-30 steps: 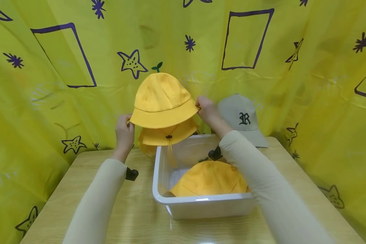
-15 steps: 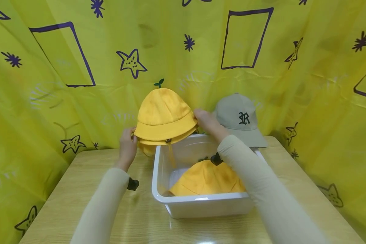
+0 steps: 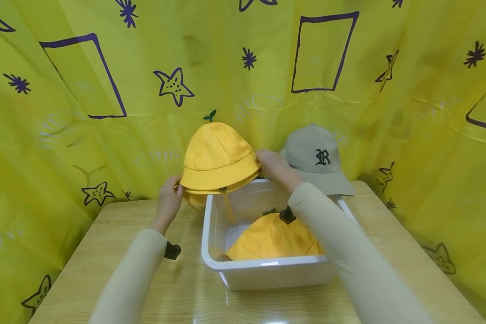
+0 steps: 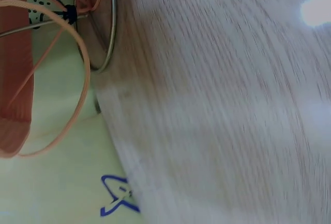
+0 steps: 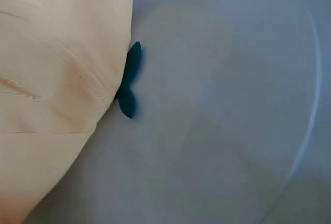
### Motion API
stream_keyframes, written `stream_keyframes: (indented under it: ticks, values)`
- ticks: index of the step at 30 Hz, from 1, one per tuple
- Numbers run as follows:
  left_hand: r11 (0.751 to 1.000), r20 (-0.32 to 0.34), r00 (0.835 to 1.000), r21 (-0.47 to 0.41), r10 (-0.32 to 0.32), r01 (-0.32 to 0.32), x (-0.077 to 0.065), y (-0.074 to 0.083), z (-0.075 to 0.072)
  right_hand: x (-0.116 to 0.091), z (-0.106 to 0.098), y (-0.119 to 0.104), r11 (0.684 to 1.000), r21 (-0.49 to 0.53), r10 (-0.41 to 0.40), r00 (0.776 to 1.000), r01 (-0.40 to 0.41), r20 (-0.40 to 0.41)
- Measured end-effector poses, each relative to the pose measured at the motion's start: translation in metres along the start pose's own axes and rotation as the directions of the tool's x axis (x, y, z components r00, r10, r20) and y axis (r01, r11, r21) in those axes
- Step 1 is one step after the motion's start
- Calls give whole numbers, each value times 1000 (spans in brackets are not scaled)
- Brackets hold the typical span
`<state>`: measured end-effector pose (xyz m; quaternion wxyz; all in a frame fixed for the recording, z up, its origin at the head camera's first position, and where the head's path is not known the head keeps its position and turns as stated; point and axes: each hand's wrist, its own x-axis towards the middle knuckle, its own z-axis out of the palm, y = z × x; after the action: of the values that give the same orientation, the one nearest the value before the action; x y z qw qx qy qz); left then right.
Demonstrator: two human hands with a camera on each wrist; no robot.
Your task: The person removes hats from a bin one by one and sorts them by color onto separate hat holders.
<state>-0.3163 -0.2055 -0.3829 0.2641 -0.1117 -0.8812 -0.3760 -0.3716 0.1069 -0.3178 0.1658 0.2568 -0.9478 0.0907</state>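
Note:
A yellow bucket hat (image 3: 218, 153) with a green sprout on top sits at the back left, over a second yellow hat (image 3: 195, 200) whose lower part shows beneath it. My left hand (image 3: 169, 200) pinches the upper hat's brim at its left side. At the opposite side my right hand (image 3: 276, 165) grips the brim, its fingertips partly hidden. In the left wrist view a hat brim (image 4: 15, 89), a looped cord (image 4: 85, 69) and a wire stand (image 4: 113, 32) appear. Another yellow hat (image 3: 271, 238) lies in the white tub (image 3: 275, 274), below my right forearm.
A grey-green cap (image 3: 313, 148) with a dark letter R stands at the back right, behind the tub. The wooden table (image 3: 186, 283) ends at a yellow patterned curtain (image 3: 243, 27). A cord hangs over the tub's left rim.
Both hands have lowered the sprout hat onto the yellow hat beneath, covering most of it. In the last half second they have moved only slightly.

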Motion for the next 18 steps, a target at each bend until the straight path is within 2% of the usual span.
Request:
stream_keyframes:
  ticks: [4,6,9,12,15,18]
  values:
    - [997,105,994,81,-27,18,-1,9,-17,-2,-10,-8,998,-58,27,999,-25,39]
    - [992,140,990,129,-11,-7,-1,13,-25,-3,-15,-11,995,-91,45,997,-39,67]
    - [979,188,980,175,66,-100,2,19,-33,-5,-24,-15,990,-133,68,993,-55,93]
    - [957,226,961,206,157,-205,3,23,-38,-5,-33,-17,987,-150,75,990,-57,120]
    - [943,248,945,204,211,-264,5,29,-43,-4,-46,-19,990,-135,72,985,-51,158]
    - [939,260,935,184,240,-292,8,37,-49,-1,-61,-21,996,-78,65,980,-51,187]
